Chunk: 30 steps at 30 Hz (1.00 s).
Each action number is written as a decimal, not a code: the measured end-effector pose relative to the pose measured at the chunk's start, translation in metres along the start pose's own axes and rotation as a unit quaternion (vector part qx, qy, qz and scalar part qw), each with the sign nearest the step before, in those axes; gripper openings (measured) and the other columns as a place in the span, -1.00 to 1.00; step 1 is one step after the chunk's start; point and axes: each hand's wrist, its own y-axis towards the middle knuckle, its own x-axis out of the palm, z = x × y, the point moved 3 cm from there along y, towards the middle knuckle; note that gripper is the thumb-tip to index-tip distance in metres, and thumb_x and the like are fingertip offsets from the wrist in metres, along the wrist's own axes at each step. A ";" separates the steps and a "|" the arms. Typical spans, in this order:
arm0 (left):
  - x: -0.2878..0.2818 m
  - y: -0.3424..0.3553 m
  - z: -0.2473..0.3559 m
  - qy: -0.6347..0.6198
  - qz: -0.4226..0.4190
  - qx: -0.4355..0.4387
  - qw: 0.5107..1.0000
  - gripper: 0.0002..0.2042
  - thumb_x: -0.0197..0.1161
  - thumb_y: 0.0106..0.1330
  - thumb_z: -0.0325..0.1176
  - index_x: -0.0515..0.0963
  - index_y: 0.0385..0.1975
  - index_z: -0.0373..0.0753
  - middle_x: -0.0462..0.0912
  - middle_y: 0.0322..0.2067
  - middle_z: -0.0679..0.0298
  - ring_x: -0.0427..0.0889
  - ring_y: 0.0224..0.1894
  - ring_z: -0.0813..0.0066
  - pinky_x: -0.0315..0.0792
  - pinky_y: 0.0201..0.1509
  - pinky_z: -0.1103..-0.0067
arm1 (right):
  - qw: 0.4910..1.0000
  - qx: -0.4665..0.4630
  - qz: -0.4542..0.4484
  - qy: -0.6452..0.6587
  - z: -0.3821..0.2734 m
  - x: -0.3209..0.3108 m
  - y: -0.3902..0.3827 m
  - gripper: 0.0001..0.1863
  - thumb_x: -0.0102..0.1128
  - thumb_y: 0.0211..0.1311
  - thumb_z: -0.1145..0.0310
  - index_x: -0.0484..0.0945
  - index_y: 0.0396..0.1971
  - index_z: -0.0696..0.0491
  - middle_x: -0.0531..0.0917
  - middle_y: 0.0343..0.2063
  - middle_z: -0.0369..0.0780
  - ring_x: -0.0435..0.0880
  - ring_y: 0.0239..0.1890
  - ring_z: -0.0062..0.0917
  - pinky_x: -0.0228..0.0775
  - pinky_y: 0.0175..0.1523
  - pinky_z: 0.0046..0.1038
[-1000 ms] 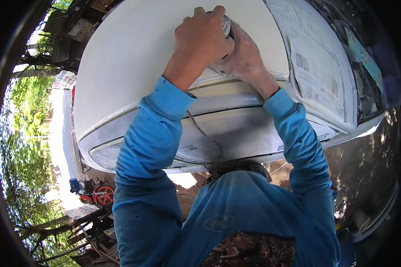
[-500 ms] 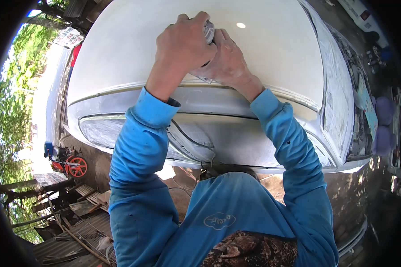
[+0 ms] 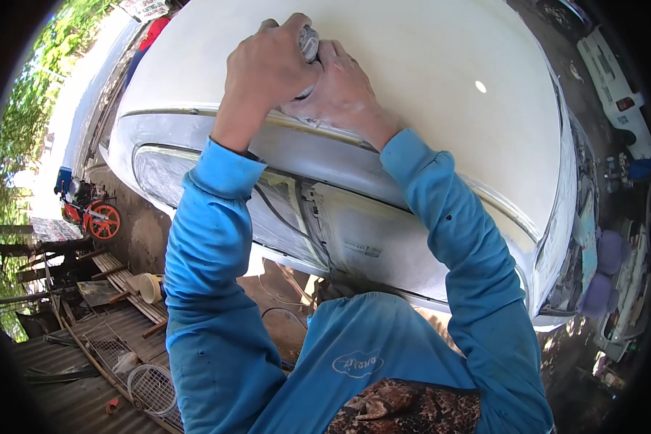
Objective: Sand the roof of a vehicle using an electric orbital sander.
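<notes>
Both my hands are closed around a grey, rounded power sander (image 3: 309, 45) on the pale roof (image 3: 427, 79) of a car. My left hand (image 3: 266, 72) wraps over its top from the left. My right hand (image 3: 342, 90), dusted white, presses against its right side with fingers curled in. Most of the sander's body and its underside are hidden by my hands. A dark hose (image 3: 282, 218) hangs below my left wrist across the car's side windows, which are masked and dusty.
At the left a motorbike with a red wheel (image 3: 102, 219) stands on the ground. Lower left lie planks, a racket (image 3: 152, 389) and a pale bucket (image 3: 150, 288). A white vehicle (image 3: 618, 94) is at the upper right, with purple rounded objects (image 3: 599, 293) below it.
The view has turned, so the car's roof edge now slopes down to the right. My hands, still on the sander, appear further left and slightly higher in the picture.
</notes>
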 end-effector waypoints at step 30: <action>0.049 -0.032 0.265 -0.360 -0.029 0.179 0.915 -0.43 0.42 -0.08 -0.34 0.57 0.08 -0.16 0.57 -0.05 -0.04 0.52 0.06 -0.13 0.51 -0.04 0.01 | 0.949 0.249 0.073 0.182 0.101 -0.199 -0.194 -0.15 0.57 0.01 0.32 0.33 0.32 0.14 0.52 0.20 -0.12 0.52 0.21 -0.39 0.41 0.32 -0.32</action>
